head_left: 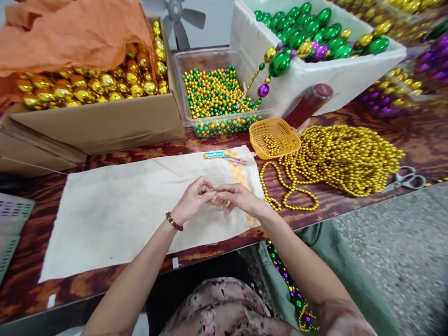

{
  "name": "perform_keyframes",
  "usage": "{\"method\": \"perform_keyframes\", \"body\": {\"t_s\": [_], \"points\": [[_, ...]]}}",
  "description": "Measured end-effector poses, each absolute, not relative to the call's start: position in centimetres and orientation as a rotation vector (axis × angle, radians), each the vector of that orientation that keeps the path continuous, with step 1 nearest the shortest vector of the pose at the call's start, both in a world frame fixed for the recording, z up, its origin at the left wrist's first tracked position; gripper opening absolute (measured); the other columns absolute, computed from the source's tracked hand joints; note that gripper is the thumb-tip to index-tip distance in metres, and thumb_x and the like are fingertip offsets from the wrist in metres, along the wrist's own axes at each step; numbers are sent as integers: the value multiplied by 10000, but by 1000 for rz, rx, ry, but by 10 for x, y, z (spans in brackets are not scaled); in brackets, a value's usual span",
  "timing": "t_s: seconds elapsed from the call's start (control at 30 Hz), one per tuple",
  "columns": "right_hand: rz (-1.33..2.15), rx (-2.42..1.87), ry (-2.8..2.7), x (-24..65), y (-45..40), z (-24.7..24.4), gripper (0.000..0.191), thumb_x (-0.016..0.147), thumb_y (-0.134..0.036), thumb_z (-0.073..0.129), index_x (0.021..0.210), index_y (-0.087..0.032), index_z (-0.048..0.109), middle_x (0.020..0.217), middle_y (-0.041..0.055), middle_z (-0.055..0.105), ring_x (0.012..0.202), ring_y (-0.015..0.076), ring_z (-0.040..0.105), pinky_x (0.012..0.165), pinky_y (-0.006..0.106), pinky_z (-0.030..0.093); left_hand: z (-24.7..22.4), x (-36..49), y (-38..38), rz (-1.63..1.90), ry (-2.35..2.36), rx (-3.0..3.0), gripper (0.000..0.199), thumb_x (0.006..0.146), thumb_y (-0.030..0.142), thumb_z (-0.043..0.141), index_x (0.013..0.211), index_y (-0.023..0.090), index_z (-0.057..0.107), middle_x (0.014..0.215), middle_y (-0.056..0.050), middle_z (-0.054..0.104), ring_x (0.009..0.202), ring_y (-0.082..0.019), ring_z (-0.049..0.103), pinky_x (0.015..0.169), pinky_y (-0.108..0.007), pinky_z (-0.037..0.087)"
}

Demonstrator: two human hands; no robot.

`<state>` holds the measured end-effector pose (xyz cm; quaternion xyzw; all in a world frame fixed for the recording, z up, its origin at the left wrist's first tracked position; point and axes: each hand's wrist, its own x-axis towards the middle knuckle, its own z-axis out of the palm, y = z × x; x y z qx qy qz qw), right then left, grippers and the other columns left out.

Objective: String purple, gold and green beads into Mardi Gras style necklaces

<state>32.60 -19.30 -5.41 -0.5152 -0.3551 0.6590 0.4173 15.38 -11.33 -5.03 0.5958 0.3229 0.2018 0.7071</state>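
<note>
My left hand (193, 199) and my right hand (237, 198) meet over the white cloth (115, 212), their fingertips pinched together. A short bit of gold bead string (227, 204) shows under the fingers of both hands; the exact pinch point is hidden. Just right of my right wrist, loose loops of gold beads (301, 207) lie on the table, joined to a large heap of gold bead strands (346, 156). Beyond my hands on the cloth rest a pink-handled cutter or snips (236, 160), its kind unclear, and a small blue-and-orange labelled item (214, 155).
An orange basket (257, 128) holds a few gold beads. Behind stand a clear bin (182, 100) of small beads, a foam box (336, 77) of green ornaments and a cardboard box (105, 128) of gold ones. Scissors (408, 178) and a reddish-brown bottle (310, 105) are at right.
</note>
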Motion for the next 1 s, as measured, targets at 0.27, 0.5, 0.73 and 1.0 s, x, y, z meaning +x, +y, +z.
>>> {"method": "perform_keyframes", "body": {"t_s": [0.27,0.5,0.73,1.0], "points": [[1677,-1023,-756,330,-201,-56,257,778,-389,765,738,-154,670,533,-52,517,461,73,434,453,199,418,-47,152,-114,422,619,1415,235,823,380,704,870,158,641,758,-5,645,692,-111,597,688,-250,480],[1659,-689,-341,320,-212,-49,178,761,-263,794,742,-144,663,558,-77,375,455,46,260,397,153,293,-38,150,-126,474,615,1315,214,818,359,713,867,154,673,680,10,618,581,-87,547,581,-223,457],[1575,-654,-203,288,-208,-65,192,793,-208,735,970,-132,742,578,-65,407,509,72,369,473,183,397,-54,143,-135,619,840,1146,230,771,367,742,820,164,645,674,24,626,485,-59,505,467,-187,373],[1116,-1121,-964,276,-196,-90,320,915,-279,569,1190,-231,725,688,-20,602,656,130,574,687,286,513,-66,143,-144,781,1046,1195,212,758,361,713,832,164,733,648,17,627,487,-71,475,483,-212,382]]}}
